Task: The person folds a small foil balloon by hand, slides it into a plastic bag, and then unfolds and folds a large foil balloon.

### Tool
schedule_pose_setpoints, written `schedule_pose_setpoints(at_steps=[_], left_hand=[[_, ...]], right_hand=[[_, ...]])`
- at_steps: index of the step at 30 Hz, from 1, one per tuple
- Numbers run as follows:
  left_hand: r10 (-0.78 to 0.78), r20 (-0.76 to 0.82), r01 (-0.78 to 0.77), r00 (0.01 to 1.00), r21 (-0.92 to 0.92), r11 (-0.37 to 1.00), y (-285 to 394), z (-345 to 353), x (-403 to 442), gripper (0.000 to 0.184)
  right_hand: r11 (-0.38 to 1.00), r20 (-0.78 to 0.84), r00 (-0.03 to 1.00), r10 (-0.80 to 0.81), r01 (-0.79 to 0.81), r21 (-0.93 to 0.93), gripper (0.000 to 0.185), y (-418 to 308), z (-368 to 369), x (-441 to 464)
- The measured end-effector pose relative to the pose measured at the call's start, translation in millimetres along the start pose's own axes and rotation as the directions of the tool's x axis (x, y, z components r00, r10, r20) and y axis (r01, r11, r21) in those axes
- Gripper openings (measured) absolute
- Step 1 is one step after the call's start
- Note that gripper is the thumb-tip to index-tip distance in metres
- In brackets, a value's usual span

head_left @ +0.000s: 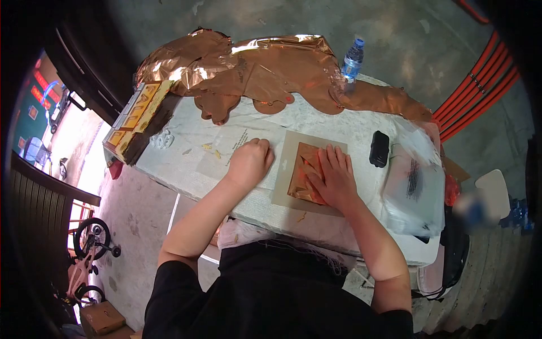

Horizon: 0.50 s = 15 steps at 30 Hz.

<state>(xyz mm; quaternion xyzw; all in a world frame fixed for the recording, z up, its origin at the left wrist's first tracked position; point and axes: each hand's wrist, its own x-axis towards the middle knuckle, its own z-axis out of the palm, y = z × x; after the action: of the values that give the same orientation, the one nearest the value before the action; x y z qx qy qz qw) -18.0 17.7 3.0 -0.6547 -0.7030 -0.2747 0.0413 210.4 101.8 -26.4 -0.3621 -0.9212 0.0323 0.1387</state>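
A folded piece of shiny copper-coloured foil lies on a grey-beige card on the white table. My right hand rests flat on the right part of the foil, its fingers stretched out and pointing away from me. To the left of the card, my left hand is closed in a fist on the table, beside a clear plastic sheet with printed text. Whatever the fist may hold is hidden.
Large copper foil shapes cover the table's far side, near a water bottle. Clear plastic bags and a black case lie right. A yellow box stands left, by a small white bundle.
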Motion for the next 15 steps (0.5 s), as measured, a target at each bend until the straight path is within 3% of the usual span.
schedule_pose_setpoints(at_steps=[4, 11, 15], left_hand=[[-0.02, -0.025, 0.02, 1.0, -0.005, 1.0, 1.1, 0.8, 2.2, 0.015], [-0.093, 0.008, 0.094, 0.996, -0.068, 0.993, 2.6, -2.2, -1.2, 0.011], [-0.037, -0.04, 0.035, 0.999, -0.029, 0.999, -1.7, -0.8, -1.1, 0.011]], right_hand=[[0.999, 0.09, 0.995, 0.045, -0.047, 0.023, 0.069, -3.0, -6.8, 1.3], [0.998, 0.106, 0.993, 0.057, -0.06, 0.032, 0.07, -2.4, -5.6, 0.9], [0.998, 0.119, 0.991, 0.057, -0.057, -0.004, 0.07, -2.0, -5.2, 1.8]])
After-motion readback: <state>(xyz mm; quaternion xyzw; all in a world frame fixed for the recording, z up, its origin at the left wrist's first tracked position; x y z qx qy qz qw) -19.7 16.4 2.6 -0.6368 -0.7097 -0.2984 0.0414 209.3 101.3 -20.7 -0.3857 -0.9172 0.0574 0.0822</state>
